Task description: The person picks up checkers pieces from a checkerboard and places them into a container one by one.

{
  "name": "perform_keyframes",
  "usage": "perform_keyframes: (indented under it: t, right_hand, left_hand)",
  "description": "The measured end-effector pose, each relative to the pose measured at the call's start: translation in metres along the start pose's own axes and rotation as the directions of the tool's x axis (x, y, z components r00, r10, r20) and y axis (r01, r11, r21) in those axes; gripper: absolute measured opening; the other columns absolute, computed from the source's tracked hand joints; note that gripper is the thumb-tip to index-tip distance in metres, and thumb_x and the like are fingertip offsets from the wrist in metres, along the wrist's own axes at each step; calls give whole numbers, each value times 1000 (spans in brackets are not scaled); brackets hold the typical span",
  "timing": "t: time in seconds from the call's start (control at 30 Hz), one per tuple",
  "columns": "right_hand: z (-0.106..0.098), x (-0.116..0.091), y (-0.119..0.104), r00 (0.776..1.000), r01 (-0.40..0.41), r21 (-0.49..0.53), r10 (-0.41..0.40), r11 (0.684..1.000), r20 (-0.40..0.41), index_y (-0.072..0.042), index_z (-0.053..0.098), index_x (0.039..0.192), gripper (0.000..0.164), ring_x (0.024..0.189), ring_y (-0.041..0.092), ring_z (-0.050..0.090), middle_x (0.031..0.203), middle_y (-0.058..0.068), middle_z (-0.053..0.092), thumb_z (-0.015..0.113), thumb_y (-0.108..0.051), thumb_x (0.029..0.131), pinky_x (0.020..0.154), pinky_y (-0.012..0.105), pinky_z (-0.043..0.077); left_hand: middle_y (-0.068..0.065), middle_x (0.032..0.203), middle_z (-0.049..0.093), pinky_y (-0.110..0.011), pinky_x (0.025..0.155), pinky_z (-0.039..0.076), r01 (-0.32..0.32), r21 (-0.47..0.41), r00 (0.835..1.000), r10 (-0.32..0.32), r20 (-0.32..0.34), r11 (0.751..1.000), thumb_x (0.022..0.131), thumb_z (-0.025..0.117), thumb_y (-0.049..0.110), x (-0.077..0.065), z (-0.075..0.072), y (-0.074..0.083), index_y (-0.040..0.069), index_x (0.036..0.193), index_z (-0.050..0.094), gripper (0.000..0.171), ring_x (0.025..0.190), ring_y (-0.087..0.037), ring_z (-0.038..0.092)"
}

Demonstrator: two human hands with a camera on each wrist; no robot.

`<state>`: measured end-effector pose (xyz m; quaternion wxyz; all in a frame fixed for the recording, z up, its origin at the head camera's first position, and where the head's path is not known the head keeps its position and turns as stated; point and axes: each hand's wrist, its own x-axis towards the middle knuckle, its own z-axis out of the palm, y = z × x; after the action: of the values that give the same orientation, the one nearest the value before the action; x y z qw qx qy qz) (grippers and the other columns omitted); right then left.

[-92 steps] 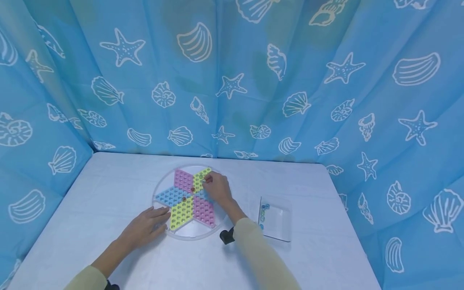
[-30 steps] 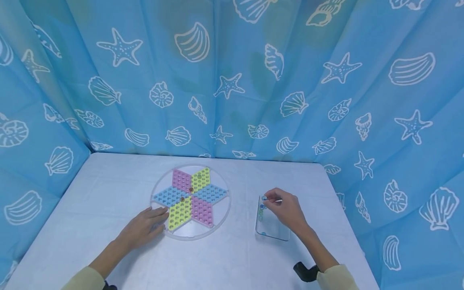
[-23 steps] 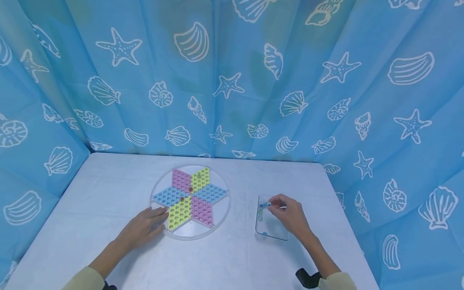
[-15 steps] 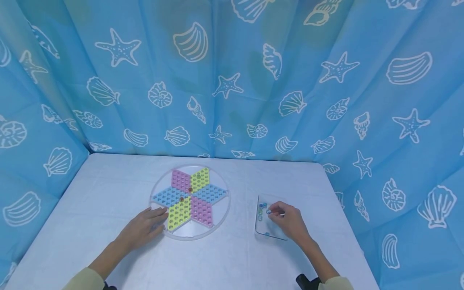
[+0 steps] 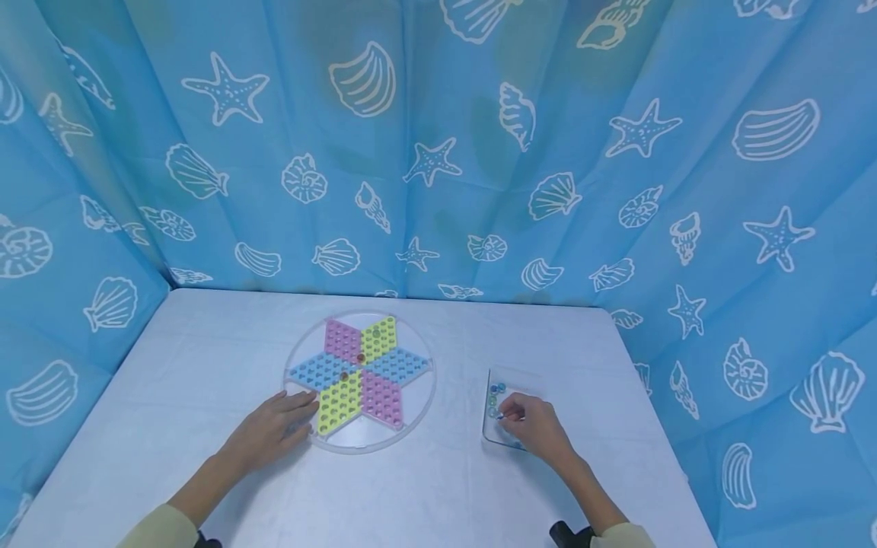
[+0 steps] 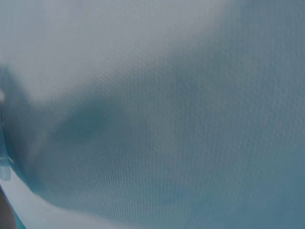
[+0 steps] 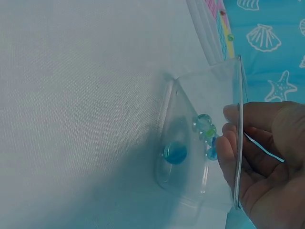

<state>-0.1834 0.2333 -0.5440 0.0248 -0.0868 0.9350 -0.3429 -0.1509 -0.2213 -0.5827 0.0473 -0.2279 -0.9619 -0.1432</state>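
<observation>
In the head view, my left hand (image 5: 277, 430) lies with fairly straight fingers touching the left rim of a round clear Chinese checkers board (image 5: 359, 445). The star on the board is pink, yellow and blue. Brown marbles (image 5: 344, 376) sit near its centre and a greenish marble (image 5: 376, 332) sits in the far yellow point. My right hand (image 5: 540, 430) reaches into a clear plastic box (image 5: 483, 426), and its thumb and fingertips pinch a small marble (image 5: 500, 415), partly hidden. More marbles lie along the box's left side; the right wrist view shows a blue marble (image 7: 175, 152) by itself.
A white cloth covers the table (image 5: 425, 487). Blue curtains (image 5: 411, 213) with white shell prints stand behind and at both sides. The left wrist view is mostly shadowed cloth, with the board's edge (image 6: 5, 167) at its left.
My right hand has gone from the board's far yellow point to the box, then moved nearer to me inside it with the marble at its fingertips. My left hand stays put.
</observation>
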Motion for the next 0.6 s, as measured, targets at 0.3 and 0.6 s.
perform_keyframes:
  t: [0.3,0.6]
  right_hand:
    - [5,5,1,999,32,-45,-30,998,45,-9,70,85,15,69,8,57,73,-8,61,78,3,78,64,24,53]
    - [12,8,-2,991,32,-48,-25,998,132,-8,69,81,16,67,10,57,71,-4,62,79,3,75,60,26,51]
  left_hand:
    - [-11,137,60,-53,113,35,-8,-5,1000,8,-9,1000,94,66,24,-1,-1,0,5,127,67,38,127,-29,56]
    - [-10,138,60,-53,114,34,1,-12,1000,-1,-3,1000,95,66,25,-1,-1,1,5,128,66,39,128,-29,55]
